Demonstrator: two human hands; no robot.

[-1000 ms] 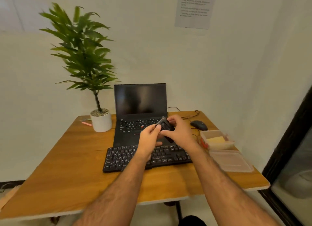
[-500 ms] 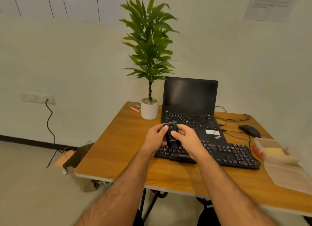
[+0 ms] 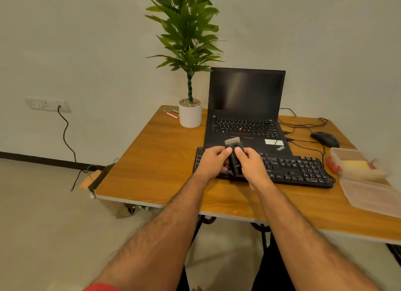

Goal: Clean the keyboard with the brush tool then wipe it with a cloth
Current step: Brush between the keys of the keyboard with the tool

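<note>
Both my hands hold a small black brush tool (image 3: 235, 162) above the left end of the black keyboard (image 3: 290, 170). Pale bristles stick out of its far end. My left hand (image 3: 211, 161) grips its left side, thumb on top. My right hand (image 3: 251, 168) grips its right side, thumb near the round button. The keyboard lies on the wooden table (image 3: 156, 160) in front of an open black laptop (image 3: 245, 108). A yellow cloth (image 3: 355, 166) sits in a clear plastic box (image 3: 338, 155) at the right.
A potted plant (image 3: 190, 113) stands left of the laptop, with coloured markers (image 3: 172, 113) behind it. A black mouse (image 3: 324, 138) and cables lie at the back right. The box's clear lid (image 3: 368, 195) rests near the right edge. A wall socket (image 3: 46, 105) with a cord is at left.
The bristles have come out of the tool's far end. My view has swung left and down, and my hands stay together over the keyboard's left end.
</note>
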